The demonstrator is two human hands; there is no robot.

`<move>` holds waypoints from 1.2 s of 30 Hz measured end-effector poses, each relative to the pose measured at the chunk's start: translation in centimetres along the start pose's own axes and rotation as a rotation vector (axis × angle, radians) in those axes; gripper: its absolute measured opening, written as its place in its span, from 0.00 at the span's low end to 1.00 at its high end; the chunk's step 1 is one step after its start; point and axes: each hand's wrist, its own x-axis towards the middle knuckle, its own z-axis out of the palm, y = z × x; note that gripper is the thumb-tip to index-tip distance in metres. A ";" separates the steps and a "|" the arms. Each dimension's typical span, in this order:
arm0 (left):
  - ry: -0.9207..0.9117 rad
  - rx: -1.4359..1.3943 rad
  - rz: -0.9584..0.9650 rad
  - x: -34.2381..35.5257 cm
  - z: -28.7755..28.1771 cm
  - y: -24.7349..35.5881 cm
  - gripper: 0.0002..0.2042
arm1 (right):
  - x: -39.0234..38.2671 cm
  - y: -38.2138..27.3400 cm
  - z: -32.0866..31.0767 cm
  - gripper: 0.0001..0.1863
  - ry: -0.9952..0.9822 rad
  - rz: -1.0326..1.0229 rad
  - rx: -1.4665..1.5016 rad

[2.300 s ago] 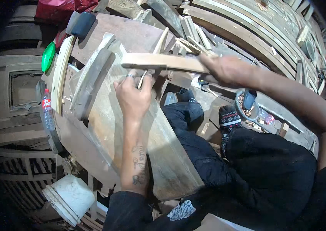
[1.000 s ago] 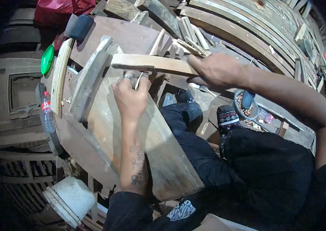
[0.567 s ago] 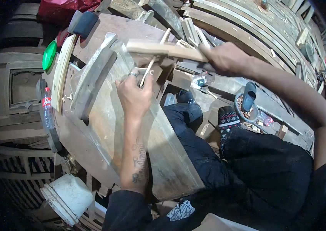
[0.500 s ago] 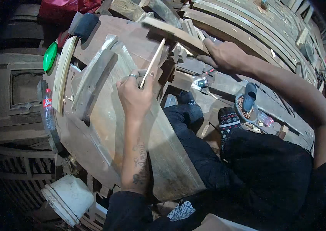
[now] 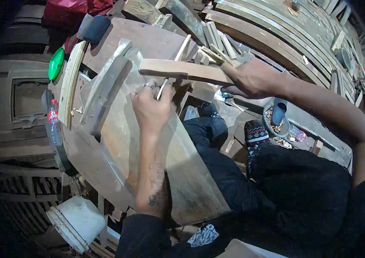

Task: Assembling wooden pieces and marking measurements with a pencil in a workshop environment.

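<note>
My left hand point(image 5: 151, 105), with a ring on one finger, is closed around a thin pale wooden stick point(image 5: 183, 47) that slants up and away from it. In my right hand point(image 5: 258, 79) is a flat wooden bar point(image 5: 178, 69) with a dark edge, gripped by its right end. The bar lies across in front of the stick and hides its middle; whether the two touch I cannot tell. Below my left hand and forearm spreads a wide wooden board point(image 5: 187, 172). An upright wooden piece point(image 5: 107, 88) stands on the board's left side.
On the left are a plastic bottle point(image 5: 54, 124), a green oval item point(image 5: 56, 63) and a white bucket point(image 5: 79, 221). A dark cylinder point(image 5: 96, 29) sits at the far left corner. Stacked planks point(image 5: 251, 32) fill the back. A tub point(image 5: 270, 129) of wood bits stands at right.
My right hand has brought the wooden bar down and nearer, swinging its free end left across the stick. My left hand and the stick have stayed nearly in place.
</note>
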 end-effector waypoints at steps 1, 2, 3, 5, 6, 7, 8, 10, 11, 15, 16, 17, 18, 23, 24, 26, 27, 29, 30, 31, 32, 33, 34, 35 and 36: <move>-0.022 -0.028 -0.054 0.1 -0.2 0.3 0.11 | 0.0 0.8 0.0 0.24 -0.022 0.033 0.014; -0.044 -0.056 -0.109 0.1 -0.3 0.5 0.11 | 0.0 2.5 0.9 0.26 0.141 -0.020 -0.001; 0.004 -0.038 0.002 0.1 1.0 0.2 0.11 | -0.4 3.7 1.6 0.26 0.187 0.088 0.015; 0.025 -0.009 0.026 0.3 0.7 0.0 0.11 | 0.3 4.4 2.3 0.26 0.334 0.189 0.059; 0.035 0.011 0.033 0.1 1.5 -0.6 0.12 | 0.2 4.0 2.6 0.26 0.326 0.193 0.058; 0.013 -0.057 -0.040 0.0 1.0 -1.0 0.12 | 0.4 2.3 1.9 0.26 0.193 0.140 0.067; 0.024 -0.042 -0.048 0.0 0.4 -1.2 0.12 | 0.6 0.8 1.2 0.26 0.060 0.087 0.074; 0.009 0.033 -0.005 0.1 0.1 -0.2 0.12 | -0.1 0.2 0.3 0.26 -0.015 0.077 0.038; 0.022 -0.032 -0.002 0.0 0.6 -0.6 0.11 | -0.2 1.3 0.5 0.26 0.043 0.063 0.025; -0.007 0.015 -0.022 0.2 0.5 1.0 0.11 | 0.8 2.9 1.4 0.24 0.227 0.261 0.087; -0.007 0.011 -0.022 0.2 0.9 0.4 0.11 | 1.1 2.9 1.7 0.24 0.259 0.266 0.108; -0.006 -0.016 -0.015 0.2 1.4 -0.7 0.11 | 0.5 2.7 2.2 0.24 0.191 0.208 0.119; 0.003 -0.029 -0.013 0.1 0.8 -1.3 0.11 | 0.3 0.7 1.2 0.24 0.128 0.134 0.136; 0.052 -0.066 0.026 0.1 0.6 0.4 0.07 | -0.2 2.1 0.6 0.26 0.150 0.091 -0.029; 0.052 -0.069 0.030 0.1 0.8 0.4 0.07 | 0.0 2.9 0.7 0.26 0.180 0.191 0.015; 0.066 -0.068 0.054 0.3 1.3 0.2 0.07 | 0.3 3.9 1.4 0.25 0.210 0.270 0.130; 0.058 0.066 0.059 0.0 1.2 -0.4 0.09 | 0.3 2.9 1.7 0.25 0.159 0.199 0.115; 0.057 0.034 0.043 0.0 0.5 0.1 0.09 | -0.2 -0.3 0.7 0.24 0.031 0.094 0.085; 0.052 -0.002 0.037 0.0 0.1 0.4 0.09 | -0.3 -0.5 0.9 0.24 0.112 0.049 0.060; 0.038 -0.045 0.026 0.1 0.0 0.6 0.10 | -0.4 -0.1 0.6 0.24 0.064 0.096 0.045; 0.035 -0.043 0.026 0.1 0.1 0.3 0.10 | -0.2 0.6 0.1 0.24 0.016 0.142 0.029; 0.030 -0.084 0.001 0.2 1.0 0.0 0.10 | -0.4 2.6 0.8 0.25 0.168 0.114 0.007; 0.029 -0.113 -0.027 0.4 1.0 0.2 0.10 | -0.1 3.3 0.3 0.25 0.170 0.208 0.047; 0.029 -0.007 0.038 0.2 0.7 0.6 0.10 | 0.4 3.9 0.7 0.27 0.183 0.275 0.096; 0.034 -0.005 0.036 0.2 0.7 0.3 0.10 | 1.2 3.7 0.5 0.28 0.193 0.333 0.145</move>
